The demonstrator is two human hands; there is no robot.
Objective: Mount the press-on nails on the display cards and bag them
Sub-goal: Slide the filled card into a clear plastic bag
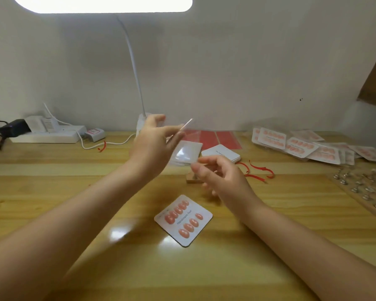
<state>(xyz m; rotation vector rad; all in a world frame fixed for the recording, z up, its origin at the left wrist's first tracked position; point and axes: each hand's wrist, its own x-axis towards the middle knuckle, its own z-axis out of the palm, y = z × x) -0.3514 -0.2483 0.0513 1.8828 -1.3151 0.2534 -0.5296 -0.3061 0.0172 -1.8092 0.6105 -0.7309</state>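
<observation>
Both hands are raised above the table with a clear bag (186, 148) stretched between them. To the left, the left hand (154, 140) pinches the bag's upper edge between thumb and fingertips, the other fingers fanned out. Further right and lower, the right hand (217, 174) has its fingers curled at the bag's lower corner and seems to pinch it there, though blur hides the exact contact.

Just below the hands, between the two forearms, lies the finished display card (183, 220), flat on the wood and turned at a slant, with two rows of pink press-on nails (178, 210) stuck to it. So mounting looks done for this card, and the step in hand appears to be opening the bag. The next move likely calls for parting the bag's mouth, freeing one hand to lift the card, and sliding it in squarely so no nail catches the film.

Far left of the hands, a white power strip (46, 135) with plugs sits against the wall. Behind the left hand stands a desk lamp (137, 68), its lit head overhead. Just beyond the hands are a stack of blank cards (223, 153) and red sheets (221, 139); right of the right hand lie curled red strips (261, 169), then a heap of bagged cards (302, 146), and a wooden board with metal pieces (365, 192) at the far right. Everything rests on a glossy wooden table (52, 203) before a plain pale wall (226, 61).
</observation>
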